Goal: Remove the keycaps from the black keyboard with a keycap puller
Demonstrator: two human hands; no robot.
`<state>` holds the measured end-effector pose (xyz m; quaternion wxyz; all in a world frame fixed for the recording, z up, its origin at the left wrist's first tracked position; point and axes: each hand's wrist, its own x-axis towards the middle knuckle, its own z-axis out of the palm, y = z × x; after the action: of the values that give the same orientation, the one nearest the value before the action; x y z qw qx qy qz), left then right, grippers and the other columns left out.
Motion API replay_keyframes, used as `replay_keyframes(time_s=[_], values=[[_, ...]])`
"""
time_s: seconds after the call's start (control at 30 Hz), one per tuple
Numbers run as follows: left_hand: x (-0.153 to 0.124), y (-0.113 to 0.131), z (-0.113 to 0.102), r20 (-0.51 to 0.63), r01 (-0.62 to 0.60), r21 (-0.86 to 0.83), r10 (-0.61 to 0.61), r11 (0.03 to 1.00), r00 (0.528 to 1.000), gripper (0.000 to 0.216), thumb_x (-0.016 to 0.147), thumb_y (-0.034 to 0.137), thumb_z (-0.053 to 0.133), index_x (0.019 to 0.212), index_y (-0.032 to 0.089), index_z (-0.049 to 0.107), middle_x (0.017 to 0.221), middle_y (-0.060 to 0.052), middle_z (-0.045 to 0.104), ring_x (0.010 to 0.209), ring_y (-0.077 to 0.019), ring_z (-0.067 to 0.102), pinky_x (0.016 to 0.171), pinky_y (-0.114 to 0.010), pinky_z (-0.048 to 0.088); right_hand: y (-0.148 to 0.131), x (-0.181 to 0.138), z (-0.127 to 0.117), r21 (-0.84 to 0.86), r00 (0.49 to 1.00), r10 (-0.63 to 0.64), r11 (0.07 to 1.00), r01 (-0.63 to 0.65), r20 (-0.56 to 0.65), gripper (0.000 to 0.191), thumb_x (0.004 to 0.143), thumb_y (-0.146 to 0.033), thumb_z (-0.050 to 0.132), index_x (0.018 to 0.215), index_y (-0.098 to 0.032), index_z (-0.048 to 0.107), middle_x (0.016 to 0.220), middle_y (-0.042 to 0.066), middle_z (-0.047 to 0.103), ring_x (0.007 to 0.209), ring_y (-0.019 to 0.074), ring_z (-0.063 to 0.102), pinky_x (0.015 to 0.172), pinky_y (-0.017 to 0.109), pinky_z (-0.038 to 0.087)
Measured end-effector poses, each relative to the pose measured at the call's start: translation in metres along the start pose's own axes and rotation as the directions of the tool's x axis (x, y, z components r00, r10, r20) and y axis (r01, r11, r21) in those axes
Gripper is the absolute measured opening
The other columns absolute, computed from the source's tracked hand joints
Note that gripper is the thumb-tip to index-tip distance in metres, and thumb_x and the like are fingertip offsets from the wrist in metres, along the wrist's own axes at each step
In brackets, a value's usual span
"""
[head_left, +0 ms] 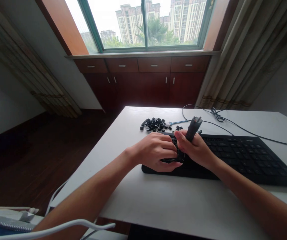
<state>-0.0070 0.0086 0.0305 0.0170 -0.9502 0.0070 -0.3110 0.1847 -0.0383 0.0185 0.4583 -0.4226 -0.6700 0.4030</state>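
Note:
A black keyboard (233,156) lies on the white table, its left end under both hands. My right hand (198,150) is closed around a dark keycap puller (193,129), tilted with its handle end up. A thin wire shows at its lower end, close to the keys. My left hand (158,151) rests over the keyboard's left end with fingers curled in beside the wire; what they grip is hidden. Just behind the hands sits a pile of loose black keycaps (155,124). Next to it lies a small blue brush (178,122).
Along the back right of the white table (155,206) runs a black cable (217,115), partly bundled. A white curved bar (78,222) stands at the near left. Beyond the table are wooden cabinets (155,86) under a window, with curtains on both sides.

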Motion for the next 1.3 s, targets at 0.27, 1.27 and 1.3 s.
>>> replay_keyframes(time_s=[0.27,1.27,1.3], values=[[-0.001,0.007,0.012,0.024,-0.052,-0.055,0.053,0.997,0.998,0.015,0.095,0.024,0.062,0.094,0.023,0.077,0.103,0.001,0.080,0.095,-0.0139,0.076,0.090,-0.027,0.063,0.004,-0.004,-0.003,0.016,0.994,-0.074,0.997,0.073,0.075,0.046,0.102,-0.049,0.049,0.066,-0.020,0.046,0.058,-0.004,0.042,0.052,0.0103,0.038,0.048,0.028,0.029],[-0.003,-0.003,0.012,-0.051,-0.027,-0.110,0.022,0.994,0.998,0.028,0.090,0.036,0.071,0.108,0.016,0.075,0.105,-0.006,0.079,0.090,-0.0162,0.077,0.086,-0.026,0.065,0.007,-0.001,0.001,0.252,0.954,0.044,0.967,0.033,-0.295,0.053,0.098,-0.054,0.056,0.058,-0.020,0.044,0.051,-0.004,0.042,0.047,0.0098,0.036,0.048,0.028,0.030],[-0.002,-0.004,0.011,-0.060,-0.020,-0.101,0.014,0.995,0.998,0.030,0.089,0.039,0.072,0.108,0.015,0.075,0.103,-0.006,0.079,0.086,-0.0161,0.077,0.082,-0.026,0.065,0.007,-0.001,0.000,0.255,0.955,0.045,0.966,0.033,-0.294,0.053,0.098,-0.053,0.055,0.058,-0.020,0.044,0.051,-0.004,0.042,0.046,0.0097,0.035,0.048,0.028,0.030]])
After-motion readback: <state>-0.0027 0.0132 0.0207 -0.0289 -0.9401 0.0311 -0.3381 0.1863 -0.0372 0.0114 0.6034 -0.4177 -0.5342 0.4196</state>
